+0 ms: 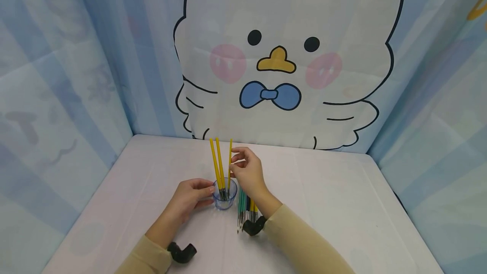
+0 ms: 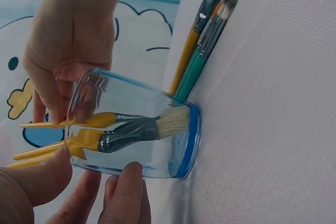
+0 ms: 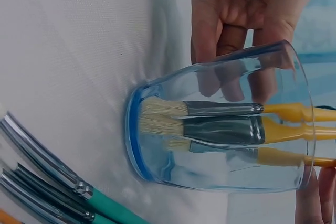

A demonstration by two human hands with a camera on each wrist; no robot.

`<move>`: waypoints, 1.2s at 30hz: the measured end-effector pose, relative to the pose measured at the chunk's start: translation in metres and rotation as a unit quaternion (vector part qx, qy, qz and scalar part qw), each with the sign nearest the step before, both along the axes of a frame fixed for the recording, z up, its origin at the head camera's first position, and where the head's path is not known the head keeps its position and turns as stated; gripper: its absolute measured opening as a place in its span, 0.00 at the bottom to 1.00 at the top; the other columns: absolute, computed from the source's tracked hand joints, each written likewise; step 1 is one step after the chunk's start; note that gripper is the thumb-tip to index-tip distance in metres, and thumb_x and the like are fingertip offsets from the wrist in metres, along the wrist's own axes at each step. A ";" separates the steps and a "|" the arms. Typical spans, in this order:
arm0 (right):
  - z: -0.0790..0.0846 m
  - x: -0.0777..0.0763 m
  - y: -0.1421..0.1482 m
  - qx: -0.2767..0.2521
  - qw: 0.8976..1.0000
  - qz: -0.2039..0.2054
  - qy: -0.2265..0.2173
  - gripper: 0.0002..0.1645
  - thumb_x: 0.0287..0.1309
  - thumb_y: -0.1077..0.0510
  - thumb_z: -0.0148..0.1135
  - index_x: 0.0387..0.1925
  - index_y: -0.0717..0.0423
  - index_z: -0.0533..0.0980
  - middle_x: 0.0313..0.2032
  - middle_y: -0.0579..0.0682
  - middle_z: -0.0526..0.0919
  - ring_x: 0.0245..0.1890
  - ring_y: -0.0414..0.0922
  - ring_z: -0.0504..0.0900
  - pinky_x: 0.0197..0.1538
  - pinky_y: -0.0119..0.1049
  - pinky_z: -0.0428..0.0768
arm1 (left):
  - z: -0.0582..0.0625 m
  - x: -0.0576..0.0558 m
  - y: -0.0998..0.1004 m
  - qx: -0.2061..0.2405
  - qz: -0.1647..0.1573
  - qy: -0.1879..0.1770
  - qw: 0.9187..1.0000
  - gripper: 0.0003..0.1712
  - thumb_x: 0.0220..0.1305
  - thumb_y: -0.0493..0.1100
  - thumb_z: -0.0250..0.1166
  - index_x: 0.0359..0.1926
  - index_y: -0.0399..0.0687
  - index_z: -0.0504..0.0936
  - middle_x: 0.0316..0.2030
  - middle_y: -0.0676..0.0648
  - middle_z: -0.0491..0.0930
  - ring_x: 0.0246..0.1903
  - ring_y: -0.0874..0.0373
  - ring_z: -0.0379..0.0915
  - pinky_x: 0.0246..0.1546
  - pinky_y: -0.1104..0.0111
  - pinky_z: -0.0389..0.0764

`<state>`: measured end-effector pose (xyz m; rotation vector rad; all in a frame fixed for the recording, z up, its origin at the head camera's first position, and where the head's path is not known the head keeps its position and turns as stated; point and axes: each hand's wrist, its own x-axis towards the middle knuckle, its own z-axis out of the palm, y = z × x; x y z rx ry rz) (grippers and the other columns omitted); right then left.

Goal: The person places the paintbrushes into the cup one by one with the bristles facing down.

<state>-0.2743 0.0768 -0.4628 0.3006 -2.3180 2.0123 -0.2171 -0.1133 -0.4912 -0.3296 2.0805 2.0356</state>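
1. Your clear cup (image 1: pixel 218 203) stands upright on the surface (image 1: pixel 316 215). Left hand (image 1: pixel 191 195) is at its 9 o'clock, thumb near the rim and fingers curled round the wall. Nice light hold; I'd just keep it steady, no squeezing.
2. Right hand (image 1: pixel 249 171), at the cup's 1 o'clock, pinches the third brush (image 3: pixel 283 158) by its yellow handle, bristles down inside the cup. Looks like you're placing it.
3. Those bristles seem a bit short of the base, so I'd lower it straight down and let go softly, or the tip could splay.
4. Already in there: two yellow-handled brushes (image 1: pixel 220 164), bristles down near the base, handles leaning out toward 11 o'clock. Don't knock them.
5. All that weight is up top, so a bumped rim could probably tip the cup.
6. Loose brushes (image 1: pixel 243 204), teal handles among them, lie at the cup's 4 o'clock. Your right forearm is close by, so mind your wrist.
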 end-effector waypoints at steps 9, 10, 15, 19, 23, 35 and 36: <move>-0.006 -0.001 -0.003 0.000 1.000 0.005 -0.005 0.27 0.64 0.74 0.65 0.61 0.54 0.80 0.44 0.60 0.82 0.34 0.45 0.83 0.36 0.36 0.93 | 0.000 0.000 0.001 -0.004 0.001 -0.002 1.000 0.18 0.71 0.37 0.72 0.57 0.33 0.86 0.50 0.38 0.86 0.43 0.53 0.86 0.48 0.60 0.94; -0.006 0.000 -0.003 0.002 1.000 0.005 -0.005 0.26 0.64 0.74 0.65 0.61 0.54 0.80 0.44 0.60 0.82 0.34 0.45 0.83 0.37 0.36 0.93 | 0.000 0.000 0.001 -0.003 0.001 -0.002 1.000 0.17 0.71 0.37 0.72 0.57 0.33 0.86 0.50 0.38 0.86 0.43 0.53 0.86 0.48 0.59 0.94; -0.009 0.002 -0.005 0.021 1.000 0.009 0.004 0.23 0.67 0.72 0.63 0.60 0.54 0.81 0.44 0.59 0.83 0.36 0.46 0.86 0.42 0.36 0.94 | 0.001 0.000 0.001 -0.001 -0.001 0.001 1.000 0.17 0.72 0.37 0.72 0.57 0.32 0.86 0.49 0.38 0.85 0.43 0.53 0.86 0.48 0.59 0.94; -0.011 0.004 -0.004 0.028 1.000 0.009 0.005 0.20 0.70 0.71 0.62 0.59 0.55 0.81 0.44 0.61 0.84 0.38 0.51 0.88 0.44 0.37 0.94 | 0.000 0.000 0.001 -0.001 0.001 -0.003 1.000 0.16 0.72 0.36 0.71 0.56 0.33 0.86 0.49 0.38 0.86 0.43 0.53 0.86 0.47 0.61 0.94; -0.013 0.004 -0.003 0.022 1.000 0.005 0.001 0.19 0.71 0.71 0.61 0.59 0.56 0.81 0.44 0.63 0.84 0.40 0.57 0.89 0.45 0.41 0.95 | -0.001 0.001 0.000 0.002 0.002 -0.003 1.000 0.15 0.72 0.36 0.71 0.56 0.33 0.87 0.50 0.38 0.86 0.44 0.53 0.86 0.47 0.61 0.94; -0.015 0.004 0.005 0.014 1.000 -0.002 -0.012 0.19 0.72 0.68 0.61 0.60 0.56 0.81 0.46 0.63 0.84 0.44 0.60 0.90 0.46 0.42 0.95 | 0.001 0.001 0.001 0.002 0.007 -0.006 1.000 0.15 0.71 0.36 0.72 0.56 0.34 0.87 0.50 0.38 0.85 0.44 0.53 0.86 0.48 0.60 0.94; -0.015 0.003 0.005 0.017 1.000 -0.004 -0.013 0.19 0.72 0.68 0.61 0.60 0.56 0.80 0.46 0.62 0.84 0.44 0.60 0.89 0.47 0.43 0.95 | 0.001 0.001 0.001 0.002 0.006 -0.006 1.000 0.15 0.71 0.36 0.72 0.56 0.34 0.87 0.50 0.38 0.85 0.44 0.53 0.86 0.48 0.60 0.94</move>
